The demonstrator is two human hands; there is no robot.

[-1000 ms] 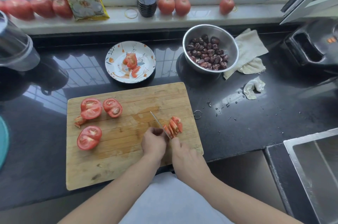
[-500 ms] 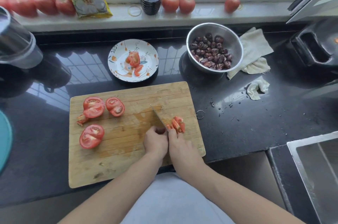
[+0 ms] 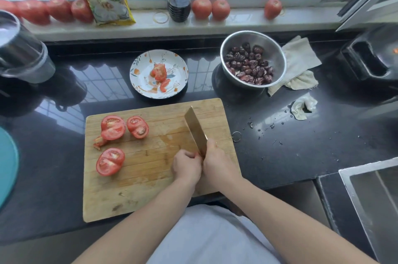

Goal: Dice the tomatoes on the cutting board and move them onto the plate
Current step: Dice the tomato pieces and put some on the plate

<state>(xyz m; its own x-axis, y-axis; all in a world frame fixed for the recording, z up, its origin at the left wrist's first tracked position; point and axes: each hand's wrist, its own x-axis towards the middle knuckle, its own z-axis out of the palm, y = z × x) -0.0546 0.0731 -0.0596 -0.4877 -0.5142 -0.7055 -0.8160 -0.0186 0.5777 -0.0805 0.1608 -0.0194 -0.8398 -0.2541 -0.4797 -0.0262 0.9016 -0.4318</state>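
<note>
Both my hands meet at lower centre: right hand [image 3: 217, 164] grips the knife [image 3: 195, 130], blade now tilted flat-side up, hiding the slices seen earlier; left hand [image 3: 187, 166] curls, contents unclear. Tomato halves [image 3: 112, 161] lie left on the board [image 3: 150, 177]; plate [image 3: 140, 70] above holds pieces.

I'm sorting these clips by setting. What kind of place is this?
Most likely a home kitchen counter under a window. A wooden cutting board holds halved tomatoes, a steel sink is set into the dark counter at the right, and more whole tomatoes line the windowsill.
</note>
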